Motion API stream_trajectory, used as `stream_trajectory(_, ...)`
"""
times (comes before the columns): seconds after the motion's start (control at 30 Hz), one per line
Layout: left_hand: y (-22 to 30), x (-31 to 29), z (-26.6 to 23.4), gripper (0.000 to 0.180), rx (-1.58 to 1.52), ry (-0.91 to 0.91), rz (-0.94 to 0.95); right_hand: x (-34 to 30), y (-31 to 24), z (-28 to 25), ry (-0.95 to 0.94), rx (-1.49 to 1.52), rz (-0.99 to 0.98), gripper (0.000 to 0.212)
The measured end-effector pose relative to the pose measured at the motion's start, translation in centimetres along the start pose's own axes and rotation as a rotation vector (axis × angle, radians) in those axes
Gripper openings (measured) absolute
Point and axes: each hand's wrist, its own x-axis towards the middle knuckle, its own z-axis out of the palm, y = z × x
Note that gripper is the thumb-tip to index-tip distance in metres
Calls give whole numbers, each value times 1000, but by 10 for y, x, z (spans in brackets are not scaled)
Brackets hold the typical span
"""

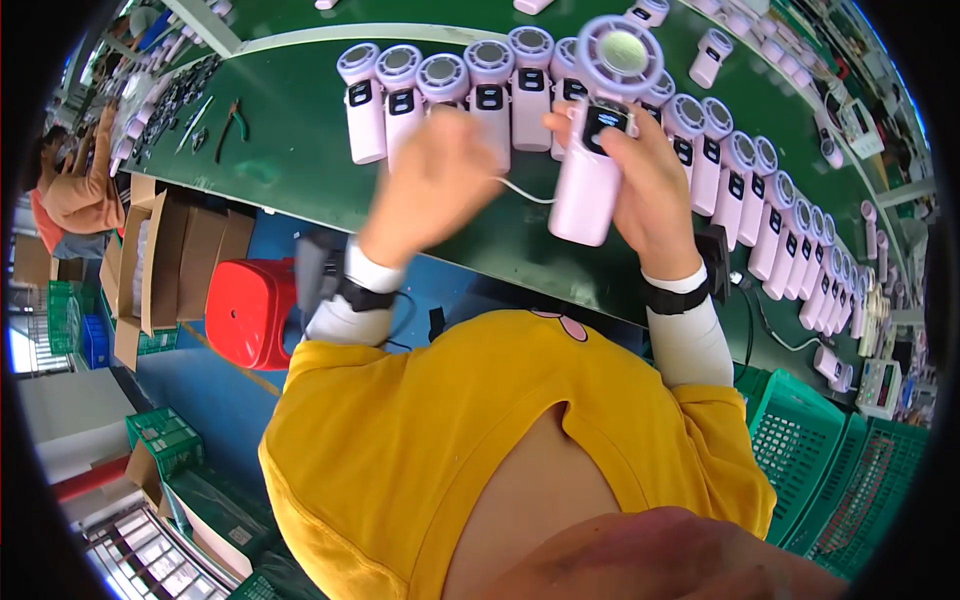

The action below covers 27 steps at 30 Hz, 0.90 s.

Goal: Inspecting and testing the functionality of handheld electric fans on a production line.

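Observation:
My right hand (652,185) is closed round a pale lilac handheld fan (583,195), held tilted above the bench edge. Its round head points up, and a small dark display near my thumb is lit. From the side of its handle, a thin white cable (526,193) runs to my left hand (432,175). That hand is blurred by motion, its fingers curled in at the cable's other end; the cable's tip is hidden. Just beyond both hands stands a row of similar lilac fans (490,95), several partly covered by my hands and the held fan.
The green workbench (290,130) curves around me, with more fans (790,235) lined up on the right. Pliers (232,128) and small dark parts lie on its left. A red stool (240,312), cardboard boxes (150,260) and green crates (800,430) stand beside me. Another person is far left.

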Motion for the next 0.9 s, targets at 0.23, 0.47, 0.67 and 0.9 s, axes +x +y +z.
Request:
stream_trajectory(0.23,23,-12,-18,23,-1275,-30,-659,28,26,33,-280,-698,-239,28)
stream_trajectory(0.47,15,-15,-29,27,-1153,384,-492,11,75,43,-480,-1606,-869,16)
stream_trajectory(0.67,31,21,-14,32,-1177,271,-384,10,96,33,-371,-1682,-825,10)
stream_trajectory(0.9,65,56,1,32,-1240,37,-244,13,55,-3,-536,-1295,-303,15)
